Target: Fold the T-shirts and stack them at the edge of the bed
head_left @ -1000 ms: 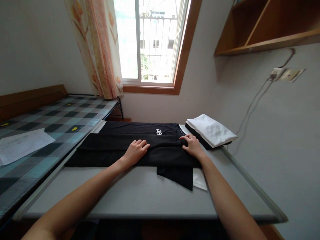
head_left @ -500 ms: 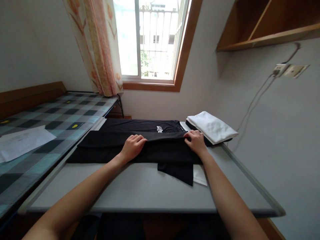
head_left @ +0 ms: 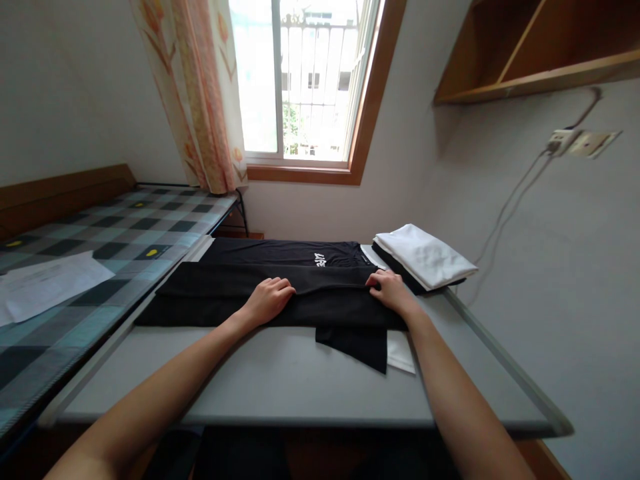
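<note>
Black cloth (head_left: 210, 303), folded into a long band, lies across the table. My left hand (head_left: 271, 300) is closed on its upper layer near the middle. At the right part of the band, my right hand (head_left: 390, 291) pinches the same layer. Behind the band lies a dark shirt (head_left: 270, 249) with white lettering. A black sleeve (head_left: 357, 347) and a white piece of cloth (head_left: 401, 352) stick out at the band's front edge.
Folded white cloth (head_left: 425, 257) rests on black cloth at the table's back right. The grey-white table (head_left: 260, 387) stands beside a bed with a checked cover (head_left: 125, 233), where papers (head_left: 55, 287) lie. Behind is a window; a shelf (head_left: 545, 73) hangs at upper right.
Both hands have moved slightly toward the front edge, and the black layer they hold has shifted with them.
</note>
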Available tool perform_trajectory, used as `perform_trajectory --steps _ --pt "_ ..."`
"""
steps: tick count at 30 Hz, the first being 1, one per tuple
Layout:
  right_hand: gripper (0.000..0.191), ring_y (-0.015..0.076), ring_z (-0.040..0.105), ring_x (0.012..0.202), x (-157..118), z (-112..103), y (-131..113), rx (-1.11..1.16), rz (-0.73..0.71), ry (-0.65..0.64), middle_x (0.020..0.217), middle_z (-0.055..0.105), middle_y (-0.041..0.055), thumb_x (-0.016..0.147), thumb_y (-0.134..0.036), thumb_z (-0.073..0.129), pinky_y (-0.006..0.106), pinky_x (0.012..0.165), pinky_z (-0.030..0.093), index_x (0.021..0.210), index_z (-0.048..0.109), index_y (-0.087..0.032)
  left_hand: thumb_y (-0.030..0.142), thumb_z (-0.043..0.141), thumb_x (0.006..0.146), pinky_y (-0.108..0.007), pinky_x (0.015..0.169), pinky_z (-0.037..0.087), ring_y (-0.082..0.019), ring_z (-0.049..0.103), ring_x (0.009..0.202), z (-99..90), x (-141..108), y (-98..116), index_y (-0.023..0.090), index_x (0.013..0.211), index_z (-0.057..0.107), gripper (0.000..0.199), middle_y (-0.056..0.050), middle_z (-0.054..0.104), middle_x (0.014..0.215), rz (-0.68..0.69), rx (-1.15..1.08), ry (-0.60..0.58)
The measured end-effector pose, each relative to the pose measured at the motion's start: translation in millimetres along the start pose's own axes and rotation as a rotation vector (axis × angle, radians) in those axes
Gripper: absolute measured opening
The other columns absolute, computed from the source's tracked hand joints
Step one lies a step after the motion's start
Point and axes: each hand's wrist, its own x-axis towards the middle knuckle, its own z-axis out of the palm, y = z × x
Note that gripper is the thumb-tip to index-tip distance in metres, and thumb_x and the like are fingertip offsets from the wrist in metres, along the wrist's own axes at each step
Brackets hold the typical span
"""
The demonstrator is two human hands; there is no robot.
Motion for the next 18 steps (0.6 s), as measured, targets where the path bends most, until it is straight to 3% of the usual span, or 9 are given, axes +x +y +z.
perform_trajectory --steps 7,11,16,18 --pt "0.018 0.0217 0.057 0.091 -0.6 -2.5 -1.0 0.028 -0.006 0.010 0.087 0.065 0.0028 0.072 -0.012 0.058 0.033 0.080 0.034 0.085 0.065 -0.022 0.018 0.048 0.093 -0.030 0.074 0.044 -0.017 0.056 0.082 2.0 -1.2 -1.4 0.020 0.096 0.065 0.017 -0.003 0.064 0.093 0.033 -0.034 -0.051" --pt "0.013 0.0223 0.057 0.090 0.1 -2.9 0.4 0.042 -0.040 0.116 0.085 0.065 0.0033 0.073 -0.013 0.057 0.034 0.081 0.033 0.078 0.064 -0.022 0.021 0.044 0.096 -0.031 0.074 0.045 -0.016 0.056 0.081 0.6 -0.9 -0.8 0.020 0.097 0.065 0.021 -0.004 0.065 0.093 0.004 -0.044 0.036" --pt "0.012 0.0209 0.058 0.087 0.6 -1.5 0.5 0.052 -0.057 0.046 0.081 0.065 0.0023 0.070 -0.012 0.056 0.033 0.080 0.034 0.073 0.062 -0.021 0.022 0.042 0.097 -0.032 0.075 0.045 -0.017 0.057 0.081 -2.1 -0.1 1.8 0.020 0.095 0.064 0.021 -0.004 0.065 0.091 -0.021 -0.072 0.081" --pt "0.012 0.0208 0.058 0.087 0.7 -1.7 0.2 0.071 -0.046 0.086 0.083 0.065 0.0025 0.071 -0.013 0.055 0.033 0.080 0.035 0.073 0.063 -0.021 0.021 0.043 0.097 -0.032 0.075 0.046 -0.017 0.057 0.081 -4.3 0.2 3.1 0.020 0.096 0.063 0.021 -0.005 0.064 0.092 -0.036 -0.098 0.090"
